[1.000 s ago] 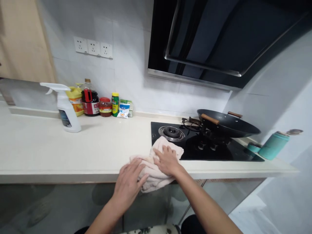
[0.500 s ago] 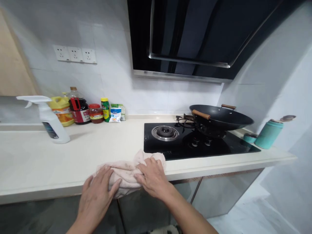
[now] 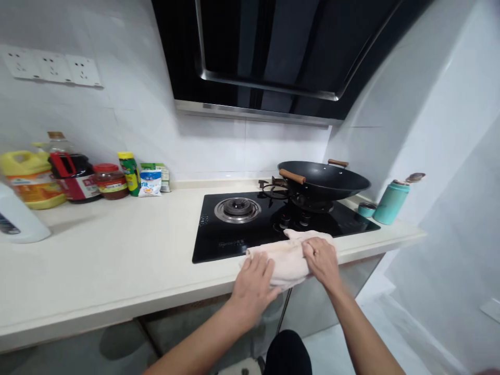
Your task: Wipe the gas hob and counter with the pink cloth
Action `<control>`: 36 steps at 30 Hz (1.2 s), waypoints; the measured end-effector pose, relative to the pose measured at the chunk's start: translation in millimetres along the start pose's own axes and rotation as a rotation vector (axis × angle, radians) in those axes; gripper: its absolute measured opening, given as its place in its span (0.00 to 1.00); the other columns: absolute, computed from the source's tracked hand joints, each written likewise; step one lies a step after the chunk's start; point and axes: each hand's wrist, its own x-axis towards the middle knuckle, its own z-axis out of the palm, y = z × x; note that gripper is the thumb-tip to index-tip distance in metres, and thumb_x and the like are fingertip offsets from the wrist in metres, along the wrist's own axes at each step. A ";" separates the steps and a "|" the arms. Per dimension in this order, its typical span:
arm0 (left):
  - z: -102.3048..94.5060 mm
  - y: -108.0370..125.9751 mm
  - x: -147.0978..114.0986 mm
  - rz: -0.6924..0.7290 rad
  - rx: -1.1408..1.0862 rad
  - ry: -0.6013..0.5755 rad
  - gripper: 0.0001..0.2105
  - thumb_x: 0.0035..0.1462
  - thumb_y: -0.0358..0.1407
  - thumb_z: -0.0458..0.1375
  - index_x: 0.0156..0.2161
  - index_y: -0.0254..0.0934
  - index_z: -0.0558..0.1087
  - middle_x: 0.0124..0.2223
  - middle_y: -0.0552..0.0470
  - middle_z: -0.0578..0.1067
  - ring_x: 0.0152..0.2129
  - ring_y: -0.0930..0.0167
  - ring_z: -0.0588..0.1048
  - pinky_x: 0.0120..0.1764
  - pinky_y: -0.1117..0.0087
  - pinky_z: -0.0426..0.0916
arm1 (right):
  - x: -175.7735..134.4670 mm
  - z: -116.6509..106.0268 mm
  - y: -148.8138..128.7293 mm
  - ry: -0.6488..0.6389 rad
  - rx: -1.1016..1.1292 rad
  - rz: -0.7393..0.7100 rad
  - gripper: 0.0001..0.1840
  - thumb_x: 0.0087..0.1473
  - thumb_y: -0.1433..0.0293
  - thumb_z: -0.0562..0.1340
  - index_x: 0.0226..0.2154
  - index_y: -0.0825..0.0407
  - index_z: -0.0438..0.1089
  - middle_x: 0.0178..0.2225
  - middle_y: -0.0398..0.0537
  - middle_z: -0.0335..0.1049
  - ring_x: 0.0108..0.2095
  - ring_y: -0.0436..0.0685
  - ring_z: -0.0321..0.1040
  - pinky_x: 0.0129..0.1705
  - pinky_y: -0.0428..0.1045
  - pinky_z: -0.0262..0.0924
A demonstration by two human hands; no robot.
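Note:
A pale pink cloth (image 3: pixel 289 263) lies bunched over the counter's front edge, its far part reaching onto the black glass of the gas stove (image 3: pixel 224 234). My left hand (image 3: pixel 253 284) holds the cloth's left end, fingers on top and thumb lower down at the front. On the cloth's right part, my right hand (image 3: pixel 322 260) has its fingers curled into the fabric. Behind the hands are the stove's knobs (image 3: pixel 304 220) and the round left burner (image 3: pixel 238 208). A black wok (image 3: pixel 328 179) with wooden handles sits over the right burner.
A white spray bottle (image 3: pixel 19 219) is cut off at the left. Along the wall stand a yellow jug (image 3: pixel 31 179), a dark sauce bottle (image 3: pixel 76 177), a red-lidded jar (image 3: pixel 111 182) and seasoning packets (image 3: pixel 150 182). A teal container (image 3: pixel 391 203) stands right of the stove. The range hood (image 3: pixel 253 52) overhangs it.
Both hands and the cloth have moved right along the counter's front edge, from the stove's left corner to in front of its knobs. The view has also turned right.

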 end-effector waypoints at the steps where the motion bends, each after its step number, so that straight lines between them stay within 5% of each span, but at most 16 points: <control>1: 6.0 9.3 12.9 0.024 -0.011 -0.018 0.29 0.62 0.50 0.59 0.60 0.30 0.68 0.62 0.33 0.70 0.58 0.52 0.69 0.59 0.52 0.62 | 4.8 -2.5 16.9 -0.001 -0.034 0.036 0.17 0.65 0.63 0.50 0.34 0.50 0.72 0.37 0.48 0.74 0.42 0.58 0.66 0.46 0.52 0.51; 6: 27.9 48.5 58.0 0.084 -0.055 -0.109 0.32 0.62 0.49 0.59 0.65 0.30 0.62 0.65 0.32 0.66 0.62 0.51 0.65 0.62 0.52 0.56 | 22.7 -15.3 72.9 -0.029 -0.211 0.199 0.17 0.63 0.65 0.50 0.38 0.52 0.73 0.38 0.54 0.73 0.42 0.60 0.67 0.44 0.52 0.54; 12: 28.0 49.2 51.5 0.060 -0.167 -0.110 0.27 0.68 0.45 0.52 0.66 0.31 0.62 0.66 0.32 0.65 0.64 0.53 0.63 0.62 0.53 0.57 | 13.9 -16.6 59.8 -0.069 -0.361 0.319 0.23 0.65 0.59 0.50 0.54 0.50 0.71 0.47 0.59 0.68 0.48 0.65 0.66 0.49 0.57 0.56; 17: 12.3 15.5 8.7 -0.029 -0.173 -0.038 0.25 0.65 0.43 0.56 0.62 0.32 0.66 0.65 0.35 0.67 0.62 0.53 0.66 0.60 0.52 0.60 | -4.5 -7.4 3.2 -0.101 -0.375 0.170 0.20 0.67 0.60 0.50 0.51 0.49 0.70 0.46 0.56 0.68 0.50 0.65 0.63 0.51 0.59 0.54; 29: -65.9 -124.6 -139.7 -0.276 0.052 0.252 0.17 0.68 0.44 0.51 0.53 0.38 0.75 0.59 0.43 0.76 0.56 0.59 0.73 0.52 0.57 0.67 | -16.8 28.0 -219.7 -0.140 -0.021 -0.343 0.10 0.65 0.67 0.54 0.42 0.49 0.70 0.40 0.51 0.65 0.43 0.60 0.58 0.47 0.55 0.49; 33: -74.8 -146.6 -166.8 -0.376 0.095 0.240 0.19 0.68 0.46 0.49 0.53 0.39 0.76 0.59 0.43 0.75 0.57 0.58 0.72 0.55 0.55 0.65 | -12.6 36.6 -246.1 -0.169 0.159 -0.490 0.10 0.63 0.70 0.54 0.43 0.48 0.69 0.41 0.48 0.63 0.43 0.58 0.58 0.47 0.52 0.51; 36: -73.6 -151.3 -169.7 -0.397 0.101 0.186 0.20 0.68 0.47 0.50 0.54 0.39 0.75 0.61 0.43 0.74 0.59 0.58 0.71 0.55 0.54 0.65 | -12.9 43.5 -239.3 -0.125 0.316 -0.440 0.12 0.63 0.72 0.52 0.43 0.48 0.70 0.39 0.46 0.62 0.41 0.56 0.59 0.45 0.50 0.53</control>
